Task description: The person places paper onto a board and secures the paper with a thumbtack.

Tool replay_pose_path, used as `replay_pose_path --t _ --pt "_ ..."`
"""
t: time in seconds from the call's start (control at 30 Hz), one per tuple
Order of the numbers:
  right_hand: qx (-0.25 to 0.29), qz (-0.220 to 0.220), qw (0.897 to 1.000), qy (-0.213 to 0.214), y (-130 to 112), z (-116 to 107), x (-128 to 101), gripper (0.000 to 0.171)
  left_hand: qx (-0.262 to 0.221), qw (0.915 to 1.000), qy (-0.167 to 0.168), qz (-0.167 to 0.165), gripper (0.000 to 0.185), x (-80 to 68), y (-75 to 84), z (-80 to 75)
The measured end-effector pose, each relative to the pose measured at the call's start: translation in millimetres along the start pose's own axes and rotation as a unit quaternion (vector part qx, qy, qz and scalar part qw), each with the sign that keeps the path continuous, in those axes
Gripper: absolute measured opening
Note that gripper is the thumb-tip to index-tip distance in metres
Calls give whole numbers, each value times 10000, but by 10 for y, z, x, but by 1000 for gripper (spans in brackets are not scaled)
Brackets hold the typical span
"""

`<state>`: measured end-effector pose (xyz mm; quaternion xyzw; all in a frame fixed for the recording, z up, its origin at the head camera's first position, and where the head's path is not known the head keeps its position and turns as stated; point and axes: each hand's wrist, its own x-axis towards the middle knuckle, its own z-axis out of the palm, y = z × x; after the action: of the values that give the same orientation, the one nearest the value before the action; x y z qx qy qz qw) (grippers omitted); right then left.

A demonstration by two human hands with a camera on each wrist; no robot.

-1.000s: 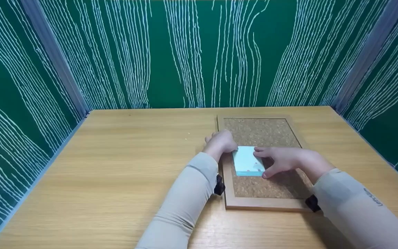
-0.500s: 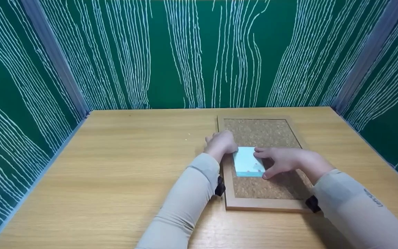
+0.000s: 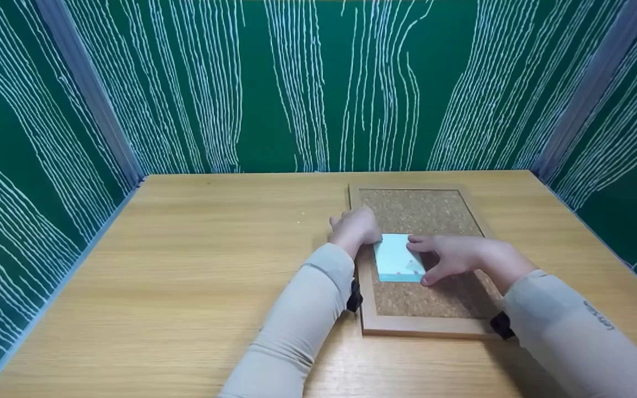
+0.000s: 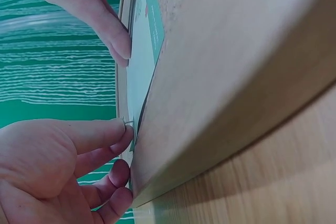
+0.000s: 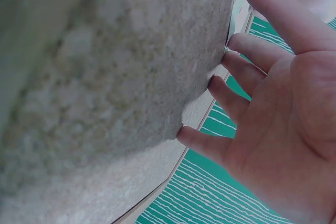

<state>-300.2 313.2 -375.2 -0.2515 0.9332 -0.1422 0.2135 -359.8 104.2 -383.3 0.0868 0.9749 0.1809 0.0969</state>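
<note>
A light-blue sheet of note paper (image 3: 398, 257), with a darker band and small printed figures along its near edge, lies on the framed corkboard (image 3: 418, 301). At its upper left corner is my left hand (image 3: 354, 228). In the left wrist view, the thumb and forefinger of that hand pinch a small metal thumbtack (image 4: 128, 122), its thin point toward the paper; its head is mostly hidden by the fingertips. My right hand (image 3: 457, 254) rests on the right side of the sheet, fingers spread. In the right wrist view, several fingertips of the right hand (image 5: 278, 108) touch the cork.
The corkboard's wooden frame (image 3: 418, 326) lies flat on the light wooden table (image 3: 213, 265). Green walls with white wavy lines (image 3: 266, 88) stand behind and at both sides. A few tiny pale specks lie on the table left of the board.
</note>
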Motion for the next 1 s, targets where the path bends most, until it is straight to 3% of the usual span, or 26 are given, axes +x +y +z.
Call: replay_pose_path --t 0.3,0.6,0.83,1.0 --pt "28 107 9999 10 12 8 5 84 -62 10000 27 47 6 -19 -2 -13" --pt "-36 269 9996 -8 4 6 3 83 -471 9989 -15 1 13 -11 -40 -59" --pt "16 228 9997 2 -11 2 3 85 -556 9976 280 298 23 -1 -97 -121" --pt "32 301 9995 -36 -5 2 20 86 -248 9974 436 521 22 -14 -109 -134"
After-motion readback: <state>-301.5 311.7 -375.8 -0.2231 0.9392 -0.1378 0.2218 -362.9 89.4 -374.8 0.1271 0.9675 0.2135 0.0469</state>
